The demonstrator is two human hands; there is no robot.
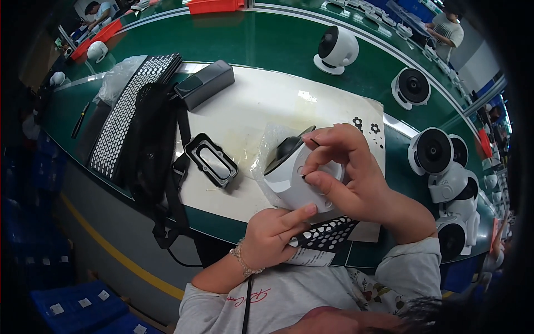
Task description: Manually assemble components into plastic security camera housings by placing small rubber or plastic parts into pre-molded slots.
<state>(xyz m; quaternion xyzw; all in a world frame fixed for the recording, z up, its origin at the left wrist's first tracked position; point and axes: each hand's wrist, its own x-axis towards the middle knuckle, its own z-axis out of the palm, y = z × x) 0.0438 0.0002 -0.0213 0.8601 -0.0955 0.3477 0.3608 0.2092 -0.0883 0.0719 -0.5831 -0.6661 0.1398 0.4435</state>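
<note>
The white dome-shaped camera [295, 178] with a dark lens face sits between both hands above the white sheet [250, 111] on the bench [267, 44], its round base turned toward the person. The right hand [350, 178] cups it from the right, fingers [322, 167] pinched together on the base rim. The left hand [272, 234] lies just below it, fingers [297, 214] curled shut around a small sheet of black dot stickers [328, 232], index tip touching the camera's underside. Left of the fingers lie a black rectangular frame [211, 160] and black straps [153, 145]; more white cameras [434, 153] stand to the right.
</note>
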